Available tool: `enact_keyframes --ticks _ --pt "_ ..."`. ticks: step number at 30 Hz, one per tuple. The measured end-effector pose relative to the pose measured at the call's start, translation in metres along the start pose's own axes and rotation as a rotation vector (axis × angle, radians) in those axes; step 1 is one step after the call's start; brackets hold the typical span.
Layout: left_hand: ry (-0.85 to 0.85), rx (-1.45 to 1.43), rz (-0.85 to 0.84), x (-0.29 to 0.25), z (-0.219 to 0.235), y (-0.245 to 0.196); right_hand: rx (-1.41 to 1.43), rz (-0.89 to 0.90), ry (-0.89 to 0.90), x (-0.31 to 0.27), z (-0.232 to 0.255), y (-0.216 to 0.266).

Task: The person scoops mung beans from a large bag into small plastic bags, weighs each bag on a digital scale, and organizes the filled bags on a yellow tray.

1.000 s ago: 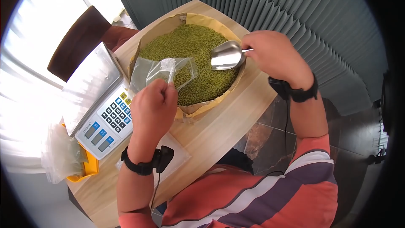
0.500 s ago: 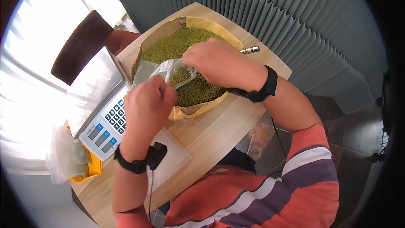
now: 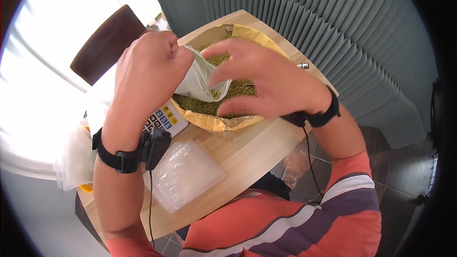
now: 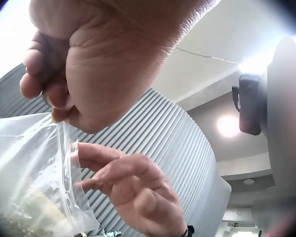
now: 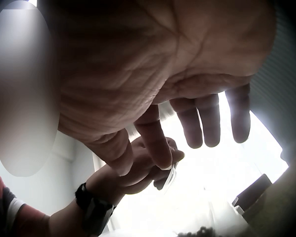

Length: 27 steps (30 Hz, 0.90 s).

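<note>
My left hand [image 3: 153, 69] pinches the top edge of a clear zip bag [image 3: 196, 82], which hangs over a large paper sack [image 3: 203, 120]. In the left wrist view the zip strip runs down beside the fingertips, and some green beans [image 4: 24, 229] lie low in the bag. My right hand [image 3: 259, 78] is spread at the bag's right side, fingers apart and holding nothing. Green mung beans [image 3: 193, 103] fill the sack. A metal scoop's handle [image 3: 303, 65] sticks out past the sack's right rim; its bowl is hidden behind the right hand.
A digital scale [image 3: 164, 118] stands left of the sack, mostly behind my left arm. Flat clear bags [image 3: 185, 176] are stacked on the wooden table [image 3: 252, 150] near me. More plastic bags [image 3: 71, 162] hang over a yellow bin at the left. A brown chair [image 3: 107, 43] stands beyond.
My right hand has put the scoop down in the sack, moved to the bag and spread its fingers. My left hand has lifted the bag higher.
</note>
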<state>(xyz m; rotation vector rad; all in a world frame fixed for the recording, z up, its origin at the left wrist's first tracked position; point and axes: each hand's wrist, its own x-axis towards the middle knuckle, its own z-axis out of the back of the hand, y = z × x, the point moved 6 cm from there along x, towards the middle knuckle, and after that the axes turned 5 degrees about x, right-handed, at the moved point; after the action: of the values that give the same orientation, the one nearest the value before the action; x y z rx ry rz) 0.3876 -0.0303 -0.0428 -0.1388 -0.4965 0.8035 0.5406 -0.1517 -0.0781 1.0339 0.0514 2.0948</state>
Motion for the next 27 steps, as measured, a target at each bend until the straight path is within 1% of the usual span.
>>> enact_keyframes --ticks 1,2,3,5,6,7,8,9,11,13,14,16,17,18,20,22,24,25,27 --pt "0.030 0.013 0.030 0.001 -0.001 0.001 -0.002 -0.016 0.016 -0.003 -0.009 0.001" --pt "0.027 0.014 0.028 0.002 0.000 0.001 -0.148 0.009 -0.016 -0.005 -0.015 0.001" --pt "0.011 0.018 0.018 0.002 0.002 0.001 -0.150 0.011 -0.018 -0.006 -0.018 -0.003" --pt "-0.007 0.022 0.006 0.003 0.004 0.003 -0.276 -0.147 0.060 -0.004 -0.021 -0.022" --pt "-0.036 0.012 -0.005 0.003 0.009 0.006 -0.279 -0.142 0.061 0.000 -0.015 -0.023" --pt "-0.064 0.004 -0.017 0.004 0.014 0.010 -0.265 -0.140 0.007 0.006 -0.004 -0.023" --pt "-0.068 0.004 -0.014 0.004 0.020 0.014 -0.249 -0.139 -0.045 0.014 0.007 -0.023" --pt "-0.066 0.004 -0.001 0.005 0.027 0.019 -0.247 -0.136 -0.043 0.023 0.016 -0.021" --pt "-0.061 -0.001 0.016 0.005 0.033 0.028 -0.311 -0.178 -0.015 0.042 0.032 -0.018" --pt "-0.002 -0.051 0.082 0.004 0.032 0.039 -0.303 -0.165 0.008 0.055 0.034 -0.015" --pt "-0.010 -0.055 0.089 0.004 0.035 0.044 -0.331 -0.160 0.028 0.064 0.036 -0.010" --pt "-0.020 -0.030 0.011 0.003 0.038 0.051 -0.353 -0.142 0.062 0.079 0.037 0.000" --pt "-0.025 -0.031 0.025 0.002 0.041 0.056 -0.364 -0.170 0.087 0.084 0.037 0.004" --pt "-0.020 -0.050 0.011 0.001 0.047 0.059 -0.372 -0.197 0.111 0.090 0.036 0.007" --pt "-0.012 -0.083 -0.005 -0.003 0.061 0.066 -0.358 -0.156 0.163 0.111 0.031 0.014" --pt "-0.041 -0.040 0.015 -0.006 0.076 0.078 -0.342 -0.112 0.204 0.130 0.021 0.020" --pt "-0.068 0.055 -0.002 -0.008 0.095 0.091 -0.292 -0.118 0.146 0.152 0.007 0.025" --pt "-0.073 0.068 0.020 -0.007 0.102 0.104 -0.274 -0.100 0.151 0.163 -0.003 0.023" --pt "-0.143 0.219 -0.025 -0.004 0.118 0.130 -0.310 -0.043 0.098 0.188 -0.023 0.015"
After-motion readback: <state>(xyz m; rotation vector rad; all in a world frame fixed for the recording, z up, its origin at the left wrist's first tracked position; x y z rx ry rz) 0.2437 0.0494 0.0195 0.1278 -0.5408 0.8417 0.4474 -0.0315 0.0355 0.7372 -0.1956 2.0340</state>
